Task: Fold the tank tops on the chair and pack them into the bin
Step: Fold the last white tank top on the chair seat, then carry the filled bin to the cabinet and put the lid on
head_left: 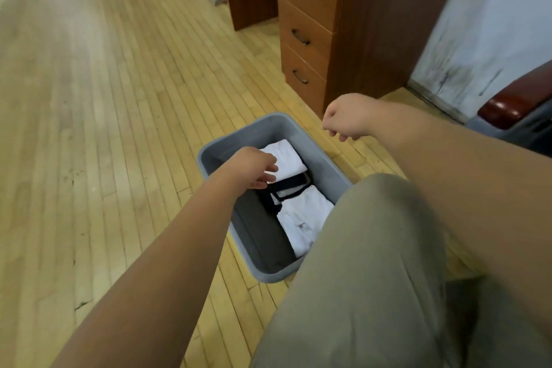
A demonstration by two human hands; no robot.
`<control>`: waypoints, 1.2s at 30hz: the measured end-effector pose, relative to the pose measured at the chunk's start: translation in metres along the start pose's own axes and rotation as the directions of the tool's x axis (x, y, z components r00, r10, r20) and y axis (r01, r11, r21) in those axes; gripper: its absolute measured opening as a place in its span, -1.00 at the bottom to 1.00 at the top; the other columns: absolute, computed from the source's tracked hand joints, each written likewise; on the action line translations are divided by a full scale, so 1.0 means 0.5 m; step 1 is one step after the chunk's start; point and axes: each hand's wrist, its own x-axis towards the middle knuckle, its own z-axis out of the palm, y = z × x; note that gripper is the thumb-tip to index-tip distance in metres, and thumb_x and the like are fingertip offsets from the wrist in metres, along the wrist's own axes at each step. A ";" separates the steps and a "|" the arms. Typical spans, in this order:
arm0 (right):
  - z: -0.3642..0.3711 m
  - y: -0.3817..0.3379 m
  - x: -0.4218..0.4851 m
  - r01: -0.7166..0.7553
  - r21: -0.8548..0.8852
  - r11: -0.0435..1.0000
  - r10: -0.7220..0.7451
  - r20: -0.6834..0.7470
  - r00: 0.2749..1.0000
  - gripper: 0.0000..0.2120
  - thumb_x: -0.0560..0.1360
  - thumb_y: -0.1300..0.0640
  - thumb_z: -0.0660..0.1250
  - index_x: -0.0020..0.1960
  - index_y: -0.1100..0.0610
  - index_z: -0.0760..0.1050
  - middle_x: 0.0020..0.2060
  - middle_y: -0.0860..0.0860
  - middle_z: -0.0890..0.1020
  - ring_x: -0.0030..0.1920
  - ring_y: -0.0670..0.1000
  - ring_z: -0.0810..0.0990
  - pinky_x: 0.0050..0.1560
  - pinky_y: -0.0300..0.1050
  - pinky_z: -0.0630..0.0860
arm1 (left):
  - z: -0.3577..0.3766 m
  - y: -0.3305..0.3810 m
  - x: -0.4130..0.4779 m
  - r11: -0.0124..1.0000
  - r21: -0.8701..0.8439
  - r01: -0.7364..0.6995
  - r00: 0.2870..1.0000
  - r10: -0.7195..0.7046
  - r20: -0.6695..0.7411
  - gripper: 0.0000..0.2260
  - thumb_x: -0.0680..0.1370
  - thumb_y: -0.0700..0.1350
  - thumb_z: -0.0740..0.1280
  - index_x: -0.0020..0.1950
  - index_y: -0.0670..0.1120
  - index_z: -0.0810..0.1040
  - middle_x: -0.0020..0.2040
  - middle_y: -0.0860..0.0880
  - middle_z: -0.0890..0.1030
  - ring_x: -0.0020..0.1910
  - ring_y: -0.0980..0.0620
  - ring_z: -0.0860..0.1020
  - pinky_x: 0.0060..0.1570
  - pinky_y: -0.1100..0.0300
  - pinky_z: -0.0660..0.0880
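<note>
A grey plastic bin [270,128] stands on the wooden floor in front of my knee. Inside lie a folded white tank top [286,155] at the far end, a folded dark one [291,188] in the middle and another folded white one [304,218] at the near end. My left hand [254,166] hovers over the bin with loosely bent fingers at the edge of the far white top, holding nothing. My right hand [346,118] hangs above the bin's far right corner, fingers loosely curled and empty.
A wooden drawer cabinet [307,36] stands just behind the bin. The red-brown armrest of a chair [513,101] shows at the right edge. My leg in beige trousers [373,263] covers the bin's near right side. Bare wooden floor [89,128] spreads to the left.
</note>
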 end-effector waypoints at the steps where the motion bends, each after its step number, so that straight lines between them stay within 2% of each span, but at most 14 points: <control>1: -0.008 0.001 -0.006 0.014 0.018 1.000 -0.014 -0.006 1.000 -0.79 0.67 0.12 0.26 0.10 0.14 0.67 -0.02 0.05 0.74 -0.11 0.03 0.74 -0.07 0.03 0.73 | -0.005 0.007 -0.014 1.000 -0.011 -0.008 1.000 0.008 -0.016 -0.85 0.70 -0.11 0.33 0.23 -0.12 0.59 0.09 -0.03 0.74 0.04 -0.03 0.75 0.14 -0.03 0.70; 7: -0.004 0.037 -0.026 0.022 0.059 0.998 -0.023 0.013 1.000 -0.76 0.70 0.20 0.27 0.30 0.19 0.63 0.09 0.07 0.74 -0.09 0.03 0.74 -0.02 0.12 0.73 | -0.029 0.005 -0.082 0.993 -0.038 -0.114 0.993 0.112 -0.049 -0.82 0.65 -0.08 0.40 0.22 -0.10 0.65 0.05 -0.05 0.78 -0.02 -0.01 0.77 0.07 0.01 0.72; 9: 0.012 0.053 -0.026 0.004 0.118 0.993 -0.002 -0.017 1.000 -0.79 0.71 0.18 0.26 0.21 0.18 0.66 0.03 0.05 0.73 -0.05 0.07 0.74 0.03 0.12 0.72 | -0.028 -0.003 -0.089 0.992 -0.048 -0.113 0.989 0.108 -0.104 -0.86 0.67 -0.09 0.38 0.18 -0.09 0.65 0.05 -0.06 0.77 -0.02 -0.02 0.76 0.06 0.01 0.72; 12: 0.047 0.082 -0.004 -0.025 0.263 0.964 0.049 -0.085 0.995 -0.80 0.67 0.12 0.29 0.04 0.17 0.67 -0.06 0.07 0.74 -0.15 0.09 0.71 -0.15 0.03 0.66 | -0.016 -0.028 -0.079 0.993 -0.069 -0.092 0.981 0.079 -0.177 -0.92 0.67 -0.11 0.39 0.10 -0.08 0.66 0.03 -0.07 0.76 0.01 -0.07 0.75 0.10 -0.03 0.71; 15: 0.096 0.119 0.026 -0.071 0.342 0.937 0.092 -0.045 0.995 -0.80 0.63 0.15 0.29 0.04 0.18 0.68 -0.08 0.09 0.75 -0.20 0.08 0.66 -0.19 -0.02 0.61 | 0.000 -0.064 -0.039 0.997 -0.072 -0.041 0.977 0.025 -0.211 -0.92 0.65 -0.12 0.39 0.07 -0.07 0.67 0.03 -0.06 0.76 0.03 -0.09 0.73 0.11 -0.03 0.70; 17: 0.129 0.144 0.056 -0.084 0.350 0.933 0.097 -0.018 0.995 -0.79 0.61 0.17 0.29 0.02 0.22 0.69 -0.10 0.11 0.75 -0.19 0.09 0.67 -0.15 0.02 0.63 | 0.010 -0.086 -0.006 0.998 -0.061 -0.023 0.974 0.009 -0.228 -0.92 0.63 -0.15 0.38 -0.03 -0.14 0.63 -0.03 -0.09 0.72 -0.09 -0.12 0.67 0.02 0.03 0.66; 20: 0.180 0.176 0.117 -0.094 0.323 0.942 0.099 0.000 0.995 -0.74 0.58 0.14 0.29 0.03 0.28 0.69 -0.11 0.18 0.74 -0.20 0.08 0.62 -0.16 0.00 0.58 | 0.017 -0.115 0.048 0.996 0.083 0.012 0.953 0.014 -0.302 -0.91 0.58 -0.16 0.30 -0.12 -0.03 0.51 -0.21 -0.09 0.49 -0.24 -0.05 0.43 -0.19 0.02 0.40; 23: 0.232 0.189 0.195 -0.085 0.261 0.962 0.091 -0.011 0.996 -0.79 0.58 0.08 0.29 0.06 0.08 0.69 -0.01 0.09 0.74 -0.08 0.09 0.67 0.00 -0.01 0.65 | 0.011 -0.170 0.112 0.984 0.127 0.123 0.895 -0.054 -0.443 -0.98 0.45 -0.12 0.27 -0.17 -0.03 0.48 -0.26 -0.10 0.41 -0.29 -0.06 0.41 -0.29 0.04 0.38; 24: 0.246 0.186 0.222 -0.084 0.248 0.965 0.088 -0.007 0.996 -0.81 0.57 0.10 0.29 0.09 0.08 0.65 0.00 0.07 0.72 -0.09 0.12 0.67 -0.01 -0.02 0.64 | 0.009 -0.190 0.133 0.981 0.120 0.150 0.872 -0.074 -0.483 -0.92 0.42 -0.10 0.28 -0.12 -0.03 0.52 -0.22 -0.13 0.45 -0.26 -0.08 0.47 -0.28 0.05 0.45; 26: 0.273 0.177 0.271 -0.097 0.246 0.964 0.094 0.026 0.995 -0.79 0.54 0.13 0.33 0.15 0.17 0.58 0.01 0.12 0.67 -0.10 0.18 0.66 -0.09 -0.04 0.57 | 0.009 -0.222 0.166 0.962 0.125 0.243 0.833 -0.141 -0.535 -0.67 0.48 -0.09 0.33 0.24 -0.07 0.53 0.10 -0.11 0.52 0.02 -0.15 0.56 -0.04 -0.03 0.62; 28: 0.299 0.170 0.319 -0.128 0.270 0.954 0.116 0.060 0.991 -0.70 0.51 0.10 0.38 0.18 0.24 0.54 0.02 0.17 0.65 -0.07 0.21 0.65 -0.14 -0.04 0.55 | 0.010 -0.238 0.197 0.922 0.143 0.361 0.789 -0.220 -0.573 -0.48 0.56 -0.11 0.37 0.50 -0.13 0.33 0.37 -0.14 0.40 0.26 -0.23 0.49 0.18 -0.16 0.60; 29: 0.318 0.167 0.337 -0.141 0.288 0.947 0.124 0.079 0.989 -0.67 0.50 0.09 0.40 0.19 0.24 0.53 0.04 0.19 0.64 -0.05 0.22 0.65 -0.15 -0.04 0.53 | 0.014 -0.246 0.208 0.904 0.128 0.407 0.771 -0.264 -0.580 -0.42 0.58 -0.10 0.38 0.56 -0.13 0.26 0.42 -0.16 0.36 0.29 -0.25 0.48 0.17 -0.17 0.60; 33: 0.368 0.162 0.373 -0.254 0.359 0.898 0.225 0.123 0.967 -0.62 0.59 0.19 0.34 0.38 0.24 0.46 0.18 0.17 0.58 0.08 0.22 0.60 -0.05 -0.06 0.46 | 0.043 -0.261 0.227 0.883 0.059 0.465 0.742 -0.353 -0.569 -0.26 0.60 -0.11 0.39 0.69 0.00 0.07 0.52 -0.16 0.31 0.23 -0.23 0.54 -0.17 0.03 0.59; 36: 0.340 0.163 0.370 -0.320 0.398 0.860 0.276 0.165 0.947 -0.68 0.59 0.21 0.29 0.32 0.25 0.52 0.10 0.15 0.58 0.04 0.18 0.58 -0.06 -0.09 0.43 | 0.015 -0.233 0.213 0.888 0.008 0.461 0.729 -0.373 -0.573 -0.46 0.59 -0.17 0.35 0.55 -0.04 0.28 0.34 -0.13 0.47 -0.05 -0.09 0.60 -0.39 0.14 0.48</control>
